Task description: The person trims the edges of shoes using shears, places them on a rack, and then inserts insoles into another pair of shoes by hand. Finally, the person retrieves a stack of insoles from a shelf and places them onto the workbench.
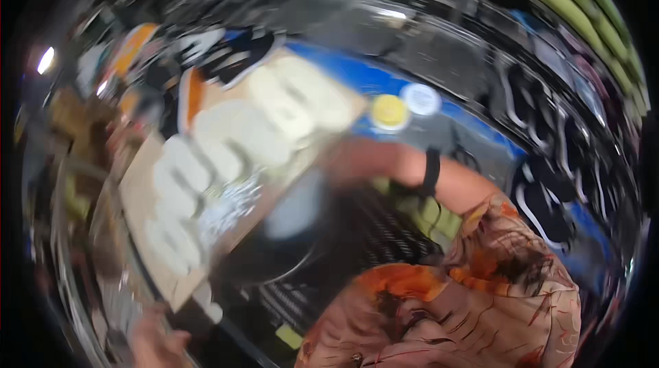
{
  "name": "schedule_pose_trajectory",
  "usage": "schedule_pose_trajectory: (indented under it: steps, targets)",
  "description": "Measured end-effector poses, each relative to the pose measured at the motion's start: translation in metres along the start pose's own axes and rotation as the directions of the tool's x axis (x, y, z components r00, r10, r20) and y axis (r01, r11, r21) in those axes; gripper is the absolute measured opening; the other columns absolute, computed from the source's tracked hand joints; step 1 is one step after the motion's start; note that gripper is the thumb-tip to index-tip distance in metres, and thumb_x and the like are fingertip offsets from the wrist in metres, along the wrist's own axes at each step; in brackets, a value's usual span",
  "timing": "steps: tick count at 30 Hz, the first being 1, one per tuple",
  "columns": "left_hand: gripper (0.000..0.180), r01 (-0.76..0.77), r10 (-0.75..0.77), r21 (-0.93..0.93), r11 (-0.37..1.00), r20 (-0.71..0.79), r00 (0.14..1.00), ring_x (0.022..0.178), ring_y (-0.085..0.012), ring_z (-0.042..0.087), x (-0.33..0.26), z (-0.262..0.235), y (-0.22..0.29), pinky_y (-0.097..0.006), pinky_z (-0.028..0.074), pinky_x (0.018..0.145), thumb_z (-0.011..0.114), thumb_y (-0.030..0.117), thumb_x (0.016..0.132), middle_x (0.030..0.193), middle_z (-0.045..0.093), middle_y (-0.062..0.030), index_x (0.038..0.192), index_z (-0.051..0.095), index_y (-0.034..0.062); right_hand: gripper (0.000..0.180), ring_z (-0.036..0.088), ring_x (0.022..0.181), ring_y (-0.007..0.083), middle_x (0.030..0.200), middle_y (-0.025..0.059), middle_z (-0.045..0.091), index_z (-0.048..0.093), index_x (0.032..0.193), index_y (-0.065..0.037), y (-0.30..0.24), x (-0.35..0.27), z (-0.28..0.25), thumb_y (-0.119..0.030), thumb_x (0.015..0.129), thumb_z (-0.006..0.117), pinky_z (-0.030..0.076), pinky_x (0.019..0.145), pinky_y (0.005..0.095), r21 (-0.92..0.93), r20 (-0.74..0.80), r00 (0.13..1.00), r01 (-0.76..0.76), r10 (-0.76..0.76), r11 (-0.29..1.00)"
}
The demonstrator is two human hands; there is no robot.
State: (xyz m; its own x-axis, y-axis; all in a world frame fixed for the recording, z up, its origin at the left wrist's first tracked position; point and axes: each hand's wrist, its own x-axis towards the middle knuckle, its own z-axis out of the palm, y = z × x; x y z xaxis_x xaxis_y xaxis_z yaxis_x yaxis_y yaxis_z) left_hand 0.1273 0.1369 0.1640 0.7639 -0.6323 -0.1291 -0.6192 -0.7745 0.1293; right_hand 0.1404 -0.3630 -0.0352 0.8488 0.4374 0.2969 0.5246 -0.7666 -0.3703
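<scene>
Left hand (154,344): enters at the near left edge, blurred, just under the near corner of the board; whether it grips that corner or how far its fingers are spread cannot be told. Board (141,189): a flat tan sheet like cardboard, tilted, running from the near left up to the far centre, its long edges slanting; it carries several pale, rounded, flat pieces (237,131) lying side by side in rough rows, off-white to cream, their outlines smeared by motion, with a whitish speckled patch toward the near side of the sheet. Right hand (340,162): the bare forearm reaches from the right toward the centre, roughly level, a dark band (431,170) about the wrist; the hand meets the right-hand edge of the board near its middle, but blur hides the fingers, so its hold and opening cannot be told. Patterned sleeve (508,258): orange, brown and cream fabric, filling the near right. Below the arm: a dark ribbed mat (374,231) and yellow-green blocks (432,217). Farther right, on a blue counter (364,79): a yellow round lid (390,111) just beside a white round lid (421,99). Far right: dark shoes with white stripes (542,210).
</scene>
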Motion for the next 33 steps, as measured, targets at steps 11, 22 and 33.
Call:
schedule_pose_trajectory:
  steps: [11, 22, 33]
  targets:
    - [0.043, -0.112, 0.181, -0.277, 0.954, 0.241, 0.953, 0.09, -0.0378, 0.055, 0.169, 0.195, 0.127, -0.043, 0.045, 0.076, 0.066, 0.023, 0.072, 0.098, 0.057, -0.0205, 0.108, 0.053, 0.0035, 0.041, 0.053, 0.106, 0.0335, 0.114, 0.0186, 0.056, 0.055, 0.114, -0.004, 0.093, -0.298, -0.234, -0.029, 0.081, 0.05, 0.04, 0.091, 0.039, -0.145, -0.514, -0.225, -0.928, 0.828, -0.342]
    - [0.038, 0.117, -0.061, -0.221, 0.968, 0.244, 0.968, 0.087, -0.0364, 0.056, 0.116, 0.209, 0.111, -0.042, 0.047, 0.076, 0.063, 0.023, 0.074, 0.095, 0.056, -0.0182, 0.106, 0.054, 0.0046, 0.049, 0.054, 0.101, 0.0285, 0.113, 0.0138, 0.056, 0.052, 0.117, -0.001, 0.132, -0.332, -0.21, -0.035, 0.082, 0.05, 0.039, 0.091, 0.0354, 0.921, -0.001, -0.092, -0.389, 0.996, -0.035]
    - [0.036, 0.032, -0.028, -0.369, 0.929, 0.015, 0.999, 0.086, -0.0338, 0.057, 0.093, 0.207, 0.085, -0.038, 0.047, 0.075, 0.062, 0.018, 0.077, 0.095, 0.057, -0.0186, 0.107, 0.053, 0.0006, 0.039, 0.047, 0.11, 0.0216, 0.119, 0.0134, 0.051, 0.046, 0.123, 0.0, 0.225, -0.281, -0.25, -0.018, 0.089, 0.04, 0.034, 0.096, 0.0293, 0.631, -0.19, 0.533, -0.577, 0.824, 0.519]
